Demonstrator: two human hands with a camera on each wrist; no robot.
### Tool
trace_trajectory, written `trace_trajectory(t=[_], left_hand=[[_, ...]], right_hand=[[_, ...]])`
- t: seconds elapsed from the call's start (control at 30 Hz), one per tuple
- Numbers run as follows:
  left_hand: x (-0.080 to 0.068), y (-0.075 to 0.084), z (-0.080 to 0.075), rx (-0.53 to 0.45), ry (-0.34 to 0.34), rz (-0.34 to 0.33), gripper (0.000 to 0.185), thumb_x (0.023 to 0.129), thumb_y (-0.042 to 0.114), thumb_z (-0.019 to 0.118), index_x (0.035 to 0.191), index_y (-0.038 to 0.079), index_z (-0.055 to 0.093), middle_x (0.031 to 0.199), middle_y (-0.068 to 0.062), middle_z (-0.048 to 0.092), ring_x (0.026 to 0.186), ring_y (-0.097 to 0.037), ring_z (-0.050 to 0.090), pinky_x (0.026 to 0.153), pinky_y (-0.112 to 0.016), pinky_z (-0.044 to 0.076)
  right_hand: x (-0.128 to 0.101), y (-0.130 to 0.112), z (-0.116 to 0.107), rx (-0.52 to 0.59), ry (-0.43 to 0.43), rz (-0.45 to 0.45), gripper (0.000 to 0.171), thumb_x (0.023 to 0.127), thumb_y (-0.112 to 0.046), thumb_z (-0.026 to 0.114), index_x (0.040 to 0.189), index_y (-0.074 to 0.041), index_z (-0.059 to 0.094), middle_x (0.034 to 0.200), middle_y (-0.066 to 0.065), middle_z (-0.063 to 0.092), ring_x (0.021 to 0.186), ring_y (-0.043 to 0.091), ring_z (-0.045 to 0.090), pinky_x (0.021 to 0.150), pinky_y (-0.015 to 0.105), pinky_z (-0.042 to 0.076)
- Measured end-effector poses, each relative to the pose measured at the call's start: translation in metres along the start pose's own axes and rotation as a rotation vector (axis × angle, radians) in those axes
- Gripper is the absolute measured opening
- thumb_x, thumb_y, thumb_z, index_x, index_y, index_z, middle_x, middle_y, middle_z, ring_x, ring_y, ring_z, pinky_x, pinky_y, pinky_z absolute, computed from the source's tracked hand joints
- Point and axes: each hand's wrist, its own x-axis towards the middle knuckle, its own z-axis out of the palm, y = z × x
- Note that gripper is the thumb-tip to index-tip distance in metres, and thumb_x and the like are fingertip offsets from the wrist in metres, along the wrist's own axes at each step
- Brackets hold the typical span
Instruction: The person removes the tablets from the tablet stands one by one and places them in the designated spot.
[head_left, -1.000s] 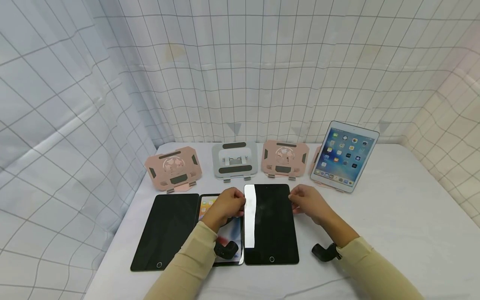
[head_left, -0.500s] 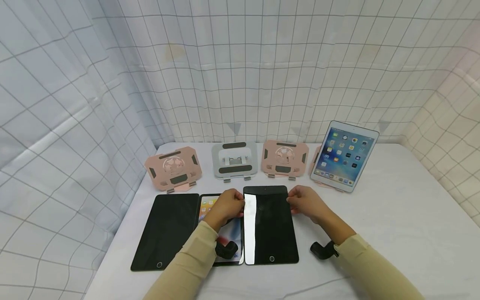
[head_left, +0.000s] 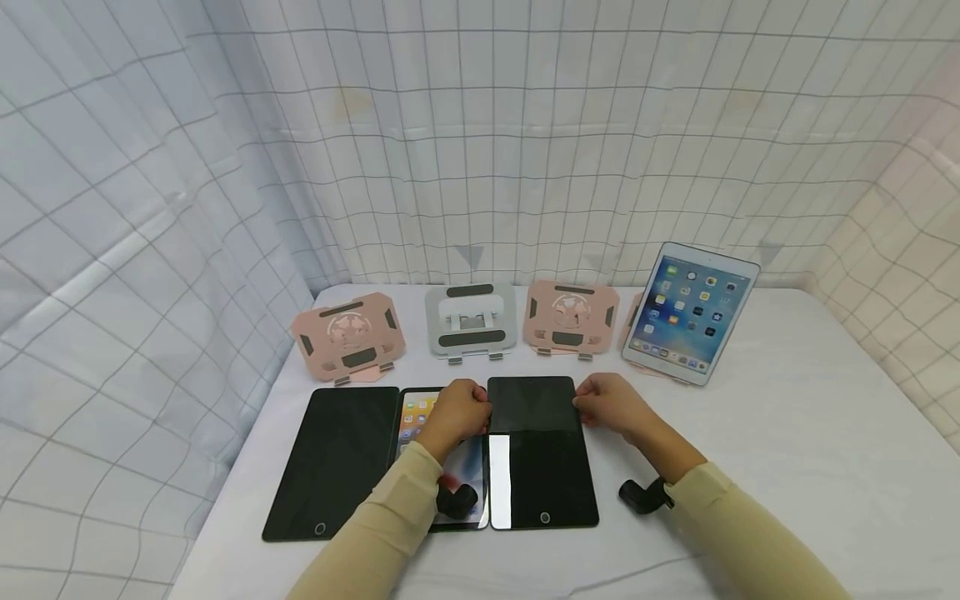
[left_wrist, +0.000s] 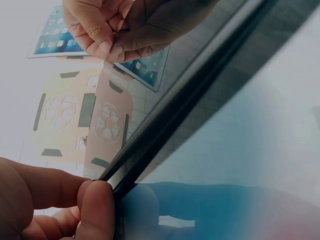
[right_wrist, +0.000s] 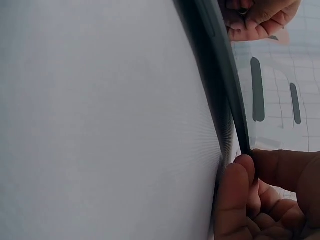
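In the head view a black tablet point(head_left: 536, 467) with a dark, glossy screen stands between my two hands. My left hand point(head_left: 459, 412) pinches its left edge near the top; the left wrist view shows thumb and finger point(left_wrist: 97, 205) on the thin rim. Opposite, my right hand point(head_left: 609, 404) pinches the right edge, its fingertips point(right_wrist: 242, 172) meeting at the rim in the right wrist view. The tablet's upper end is tipped up, and its home-button end is at the near side. Under my left forearm a lit tablet point(head_left: 418, 408) is partly hidden.
A second black tablet point(head_left: 330, 467) lies at the left. Behind stand a pink stand point(head_left: 348, 333), a grey stand point(head_left: 471, 321) and another pink stand point(head_left: 570, 317). A white tablet point(head_left: 690, 312) leans on a stand at right. Black wrist cameras point(head_left: 643, 497) jut from the sleeves.
The held tablet's upper edge has tilted up towards me, and the white reflection on its screen has slid down. Both hands keep their pinch with only slight movement.
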Motion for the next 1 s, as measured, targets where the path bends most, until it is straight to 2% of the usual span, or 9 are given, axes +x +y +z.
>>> trace_trajectory(t=[0.27, 0.57, 0.8, 0.9, 1.0], left_hand=[[0.0014, 0.0052, 0.0014, 0.060, -0.006, 0.004, 0.007, 0.086, -0.001, 0.058, 0.082, 0.005, 0.056, 0.073, -0.008, 0.058, 0.052, -0.013, 0.058, 0.048, -0.025, 0.048], [0.0040, 0.0063, 0.0013, 0.163, 0.006, 0.049, 0.008, 0.084, -0.002, 0.059, 0.079, 0.004, 0.057, 0.066, -0.006, 0.058, 0.051, -0.014, 0.057, 0.046, -0.025, 0.046], [0.0046, 0.0027, 0.0038, 0.233, 0.022, 0.134, 0.010, 0.084, 0.000, 0.061, 0.076, 0.006, 0.061, 0.067, -0.003, 0.057, 0.057, -0.017, 0.054, 0.049, -0.026, 0.044], [0.0045, 0.0029, 0.0027, 0.206, 0.003, 0.126, 0.009, 0.085, 0.000, 0.061, 0.077, 0.005, 0.061, 0.068, -0.004, 0.057, 0.056, -0.016, 0.055, 0.049, -0.026, 0.046], [0.0030, 0.0037, -0.0008, 0.134, -0.034, 0.080, 0.007, 0.087, 0.001, 0.060, 0.080, 0.004, 0.061, 0.070, -0.006, 0.058, 0.055, -0.014, 0.058, 0.049, -0.025, 0.051]], right_hand=[[0.0015, -0.0007, 0.0000, -0.015, 0.001, 0.005, 0.007, 0.094, -0.003, 0.061, 0.095, 0.004, 0.063, 0.080, 0.011, 0.061, 0.068, 0.018, 0.059, 0.059, 0.029, 0.053], [0.0048, -0.0007, 0.0029, -0.045, 0.018, 0.016, 0.006, 0.093, -0.002, 0.063, 0.088, 0.002, 0.062, 0.076, 0.009, 0.061, 0.064, 0.017, 0.059, 0.056, 0.028, 0.051], [0.0030, -0.0023, 0.0063, -0.053, 0.021, 0.011, 0.004, 0.093, 0.000, 0.062, 0.091, 0.003, 0.062, 0.076, 0.009, 0.061, 0.065, 0.017, 0.059, 0.057, 0.028, 0.051], [0.0016, -0.0029, 0.0057, -0.070, 0.025, 0.006, 0.004, 0.093, -0.001, 0.062, 0.092, 0.003, 0.062, 0.077, 0.009, 0.062, 0.065, 0.017, 0.059, 0.057, 0.028, 0.051], [0.0010, -0.0020, 0.0056, -0.092, 0.027, 0.004, 0.004, 0.093, -0.002, 0.062, 0.093, 0.002, 0.063, 0.078, 0.008, 0.062, 0.066, 0.017, 0.059, 0.058, 0.029, 0.051]])
